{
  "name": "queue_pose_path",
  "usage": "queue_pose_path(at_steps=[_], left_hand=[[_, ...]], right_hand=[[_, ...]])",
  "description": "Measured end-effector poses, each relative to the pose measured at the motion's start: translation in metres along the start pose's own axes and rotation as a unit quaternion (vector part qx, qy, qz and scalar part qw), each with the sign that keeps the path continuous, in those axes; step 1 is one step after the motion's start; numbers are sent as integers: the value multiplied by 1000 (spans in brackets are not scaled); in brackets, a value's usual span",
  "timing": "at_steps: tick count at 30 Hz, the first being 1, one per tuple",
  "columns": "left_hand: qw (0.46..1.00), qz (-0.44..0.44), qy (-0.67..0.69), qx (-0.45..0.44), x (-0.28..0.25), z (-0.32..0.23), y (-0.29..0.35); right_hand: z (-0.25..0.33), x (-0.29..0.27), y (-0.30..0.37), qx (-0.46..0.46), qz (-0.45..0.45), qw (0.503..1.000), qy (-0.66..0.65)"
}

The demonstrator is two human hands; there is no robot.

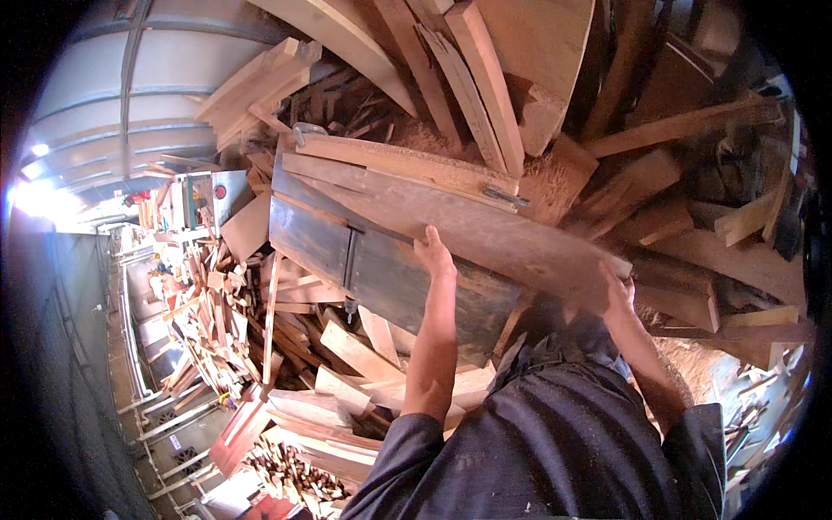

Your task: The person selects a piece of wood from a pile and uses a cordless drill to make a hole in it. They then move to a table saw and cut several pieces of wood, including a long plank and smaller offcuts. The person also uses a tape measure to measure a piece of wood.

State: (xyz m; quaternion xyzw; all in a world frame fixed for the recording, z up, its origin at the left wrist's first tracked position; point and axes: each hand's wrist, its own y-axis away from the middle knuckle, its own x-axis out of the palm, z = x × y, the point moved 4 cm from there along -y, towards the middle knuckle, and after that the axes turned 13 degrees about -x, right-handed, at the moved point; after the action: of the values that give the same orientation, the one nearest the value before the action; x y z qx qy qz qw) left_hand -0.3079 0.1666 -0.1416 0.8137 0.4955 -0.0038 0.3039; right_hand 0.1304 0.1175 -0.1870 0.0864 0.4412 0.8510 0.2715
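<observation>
A long, flat wooden board (511,238) lies slantwise over a grey metal machine table (390,273). My left hand (435,253) is at the middle of its near edge, thumb pointing up and the other fingers mostly hidden. At the board's right end, my right hand (617,290) grips the corner, with its fingers partly out of sight. Along the board's far side runs a straight wooden strip (407,165), a metal clamp (308,132) at its left end. A narrow slot crosses the metal table left of my left hand.
Sawdust (555,186) and offcuts heap up beyond the table. Long planks (485,82) lean at the far side, and a stack of boards (260,87) sits far left. Scrap wood (217,303) piles on the left floor. More loose pieces (637,191) lie to the right.
</observation>
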Motion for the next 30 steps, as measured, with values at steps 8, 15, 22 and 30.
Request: queue_pose_path(at_steps=[8,15,22,30], left_hand=[[995,-49,-59,64,-5,-3,-13],[991,-75,-62,89,-6,-13,-8],[986,-77,-68,130,-9,-21,-8],[981,-113,-149,54,-10,-7,-32]], right_hand=[[-12,-2,-17,58,104,991,-55],[16,26,19,40,159,979,-122],[34,36,36,37,124,990,-57],[43,51,58,35,122,991,-44]])
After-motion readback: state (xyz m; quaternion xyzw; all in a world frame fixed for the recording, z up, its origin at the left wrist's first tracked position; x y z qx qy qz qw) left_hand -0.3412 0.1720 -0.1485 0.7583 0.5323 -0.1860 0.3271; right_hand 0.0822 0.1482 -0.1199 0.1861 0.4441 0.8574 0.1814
